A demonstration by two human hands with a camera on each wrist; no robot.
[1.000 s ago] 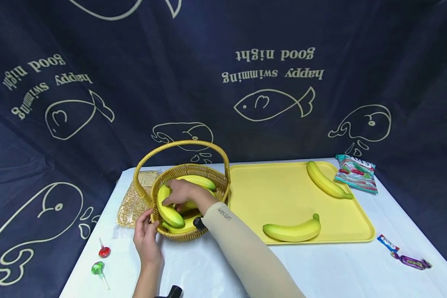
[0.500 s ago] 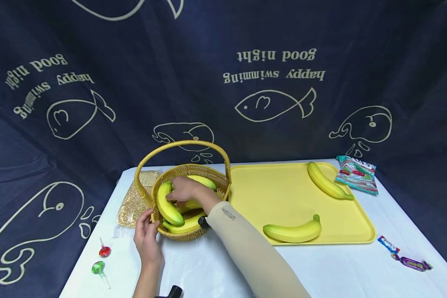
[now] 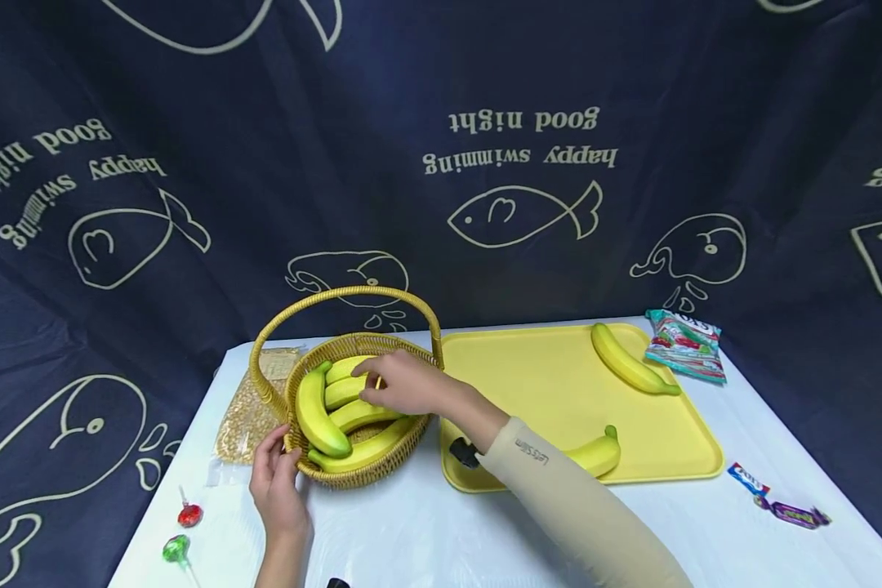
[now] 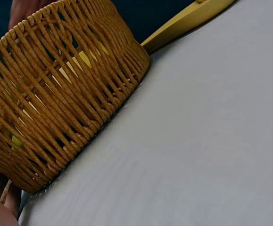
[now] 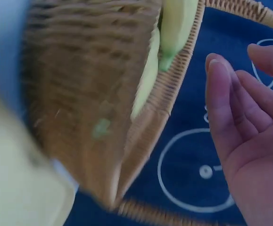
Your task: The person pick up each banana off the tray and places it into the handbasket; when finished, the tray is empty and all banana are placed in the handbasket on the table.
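Observation:
A wicker basket (image 3: pixel 353 476) with a hoop handle holds several yellow bananas (image 3: pixel 312 408) left of a yellow tray (image 3: pixel 551 384). My right hand (image 3: pixel 382 384) hovers over the basket's right side; in the right wrist view the right hand (image 5: pixel 240 141) shows a bare palm with straight fingers, holding nothing. My left hand (image 3: pixel 275 465) rests its fingers against the basket's near-left wall. The left wrist view shows that basket wall (image 4: pixel 65 94) up close on the white table. One banana (image 3: pixel 627 359) lies at the tray's far right. Another banana (image 3: pixel 597 452) lies at its front, partly hidden by my forearm.
A bag of grain (image 3: pixel 253 408) lies behind the basket on the left. Two lollipops (image 3: pixel 189 514) lie near the table's front left corner. A snack packet (image 3: pixel 683 343) and wrapped candies (image 3: pixel 779 502) sit right of the tray. Dark printed cloth hangs behind.
My right hand has lifted off the bananas in the basket and drawn back to the right, empty. The left hand stays against the basket. The head view shifted slightly.

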